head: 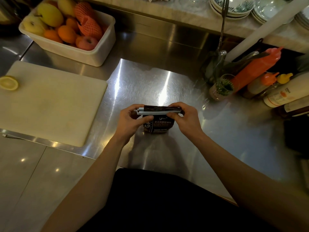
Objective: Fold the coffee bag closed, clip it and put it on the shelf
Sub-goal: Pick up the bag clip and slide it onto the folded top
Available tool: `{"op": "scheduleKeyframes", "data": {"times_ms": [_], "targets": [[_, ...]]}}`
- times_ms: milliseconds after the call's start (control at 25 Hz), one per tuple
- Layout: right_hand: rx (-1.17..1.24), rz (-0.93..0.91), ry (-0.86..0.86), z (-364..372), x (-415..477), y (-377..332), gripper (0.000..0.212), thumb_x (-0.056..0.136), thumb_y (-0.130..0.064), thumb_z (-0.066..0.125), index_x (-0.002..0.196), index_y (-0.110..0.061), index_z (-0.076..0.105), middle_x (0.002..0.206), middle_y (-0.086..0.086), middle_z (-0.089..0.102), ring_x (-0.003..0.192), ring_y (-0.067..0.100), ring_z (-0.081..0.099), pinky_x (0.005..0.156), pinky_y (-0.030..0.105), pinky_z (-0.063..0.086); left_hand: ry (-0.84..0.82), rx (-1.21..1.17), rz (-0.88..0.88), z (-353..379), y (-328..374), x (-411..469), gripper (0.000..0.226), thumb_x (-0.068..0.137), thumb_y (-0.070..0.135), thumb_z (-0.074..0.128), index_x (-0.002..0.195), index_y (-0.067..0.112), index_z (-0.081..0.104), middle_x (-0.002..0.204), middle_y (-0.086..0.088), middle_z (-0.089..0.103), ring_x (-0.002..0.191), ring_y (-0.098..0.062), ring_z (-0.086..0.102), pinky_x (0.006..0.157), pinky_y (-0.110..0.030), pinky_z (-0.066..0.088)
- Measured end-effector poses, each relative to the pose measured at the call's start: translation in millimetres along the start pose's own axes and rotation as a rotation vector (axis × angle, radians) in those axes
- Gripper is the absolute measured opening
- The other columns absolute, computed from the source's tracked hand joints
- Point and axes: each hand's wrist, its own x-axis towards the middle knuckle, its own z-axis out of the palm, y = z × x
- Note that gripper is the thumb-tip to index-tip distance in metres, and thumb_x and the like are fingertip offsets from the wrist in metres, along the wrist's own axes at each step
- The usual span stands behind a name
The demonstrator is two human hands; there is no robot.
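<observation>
We found the coffee bag [158, 124] standing upright on the steel table [150, 84], close to its near edge and right in front of the person, so that its weight stayed on the surface while both hands worked at its top. The top looked already folded down, and a long pale clip [158, 112] lay across that fold from side to side. It seemed to sit there to pin the fold before it could spring open, though we could not tell whether it had fully snapped shut.

The left hand [133, 119] was curled around the clip's left end, thumb in front and fingers behind, pinching clip and bag together. The right hand [182, 116] did the same at the right end, thumb pressed on the front of the clip. Holding both ends kept the clip level and, we judged, let the pressure fall evenly along the fold.

Farther out, a white cutting board [55, 101] with a cut lemon [9, 82] lay well to the left, a tub of fruit [70, 30] behind it, and sauce bottles [260, 76] stood to the right (none near enough to hinder). Along the back ran a raised ledge with stacked bowls [234, 7]; whether it was the intended shelf, we could not say.
</observation>
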Motion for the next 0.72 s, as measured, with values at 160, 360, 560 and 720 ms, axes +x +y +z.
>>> {"op": "scheduleKeyframes", "data": {"times_ms": [160,360,560,720], "targets": [[0.026,-0.022,0.003,-1.3,-2.7,0.6,0.031,0.083,-0.011,0.071,0.091,-0.041,0.065,0.087,-0.035,0.065,0.091,-0.003,0.063,0.084,0.012,0.048,-0.041,0.165,0.030,-9.2,11.8,3.9,0.024,0.074,0.016,0.082,0.097,0.022,0.076,0.094,0.003,0.077,0.088,-0.016,0.073,0.079,-0.023,0.057],[0.016,-0.033,0.012,0.2,-1.3,1.4,0.024,0.084,-0.010,0.069,0.093,-0.032,0.067,0.086,-0.029,0.065,0.091,-0.006,0.062,0.081,0.007,0.045,-0.065,0.405,0.103,-16.7,21.4,12.9,0.018,0.075,0.019,0.082,0.089,0.028,0.076,0.085,0.014,0.076,0.078,-0.001,0.067,0.078,-0.014,0.048],[0.024,-0.046,0.024,0.1,-0.6,2.3,0.021,0.084,-0.008,0.068,0.094,-0.026,0.069,0.088,-0.024,0.066,0.090,-0.006,0.062,0.079,0.006,0.045,-0.050,0.455,0.165,-14.6,23.1,14.7,0.025,0.076,0.017,0.080,0.078,0.040,0.070,0.074,0.026,0.070,0.070,0.006,0.062,0.073,-0.007,0.044],[0.028,-0.071,0.018,-2.7,0.0,4.3,0.019,0.085,-0.009,0.068,0.095,-0.025,0.069,0.089,-0.022,0.066,0.090,-0.005,0.062,0.079,0.006,0.045,-0.058,0.503,0.192,-14.3,22.7,17.4,0.022,0.075,0.019,0.081,0.072,0.036,0.068,0.069,0.026,0.067,0.065,0.006,0.057,0.069,-0.005,0.041]]}}
